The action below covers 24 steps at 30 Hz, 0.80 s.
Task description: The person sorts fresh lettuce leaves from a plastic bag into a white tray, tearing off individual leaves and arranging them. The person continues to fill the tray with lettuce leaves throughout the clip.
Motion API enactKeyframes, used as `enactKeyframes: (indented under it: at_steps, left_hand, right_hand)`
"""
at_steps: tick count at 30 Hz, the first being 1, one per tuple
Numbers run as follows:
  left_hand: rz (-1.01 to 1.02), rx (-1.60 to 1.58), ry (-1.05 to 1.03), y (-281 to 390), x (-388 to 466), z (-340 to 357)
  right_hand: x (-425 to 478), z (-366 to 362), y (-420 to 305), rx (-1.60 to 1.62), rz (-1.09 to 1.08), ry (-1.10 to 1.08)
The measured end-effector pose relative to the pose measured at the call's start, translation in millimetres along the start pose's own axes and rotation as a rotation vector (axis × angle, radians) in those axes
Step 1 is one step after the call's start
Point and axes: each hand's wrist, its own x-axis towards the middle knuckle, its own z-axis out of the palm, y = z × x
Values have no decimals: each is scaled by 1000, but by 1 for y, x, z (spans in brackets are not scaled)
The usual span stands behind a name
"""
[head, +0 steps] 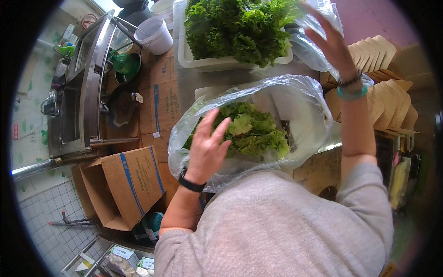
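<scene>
My left hand (208, 149), fingers apart and nothing in it, is over the near left part of a clear plastic bag (304, 90). The bag lies wide-mouthed before me, with loose green leaf lettuce (249, 133) in its left half. To the right of those leaves, what looks like a knife with a dark handle (287, 130) shows at a pale board. Farther up, my right hand (327, 43) is raised with fingers spread, beside curly green lettuce (235, 31) heaped in a white plastic tub (238, 64). Its fingertips are blurred near the outermost leaves.
Stacked folded paper boxes (391, 100) stand at the right. More plastic film (308, 48) lies beside the tub. On the left are a white bucket (155, 36), a metal sink unit (78, 93), a pan (121, 107) and an open cardboard box (121, 187). Flattened cardboard (166, 100) covers the floor.
</scene>
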Motion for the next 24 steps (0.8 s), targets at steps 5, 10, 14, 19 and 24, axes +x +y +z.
enactKeyframes:
  at_steps: [5,10,14,19,24]
  left_hand:
    - [-39,326,148,0,-34,-43]
    - [-286,518,15,3,-69,-57]
    - [-691,346,-325,-14,-92,-43]
    - [-533,469,-390,-41,-113,-11]
    - [-564,573,-144,-27,-133,1]
  right_hand:
    - [-114,11,4,583,311,-34]
    - [-198,51,-32,673,490,-82]
    - [-211,73,-49,806,477,-130]
    - [-200,100,-97,897,294,-371]
    - [-201,114,-150,606,23,-528]
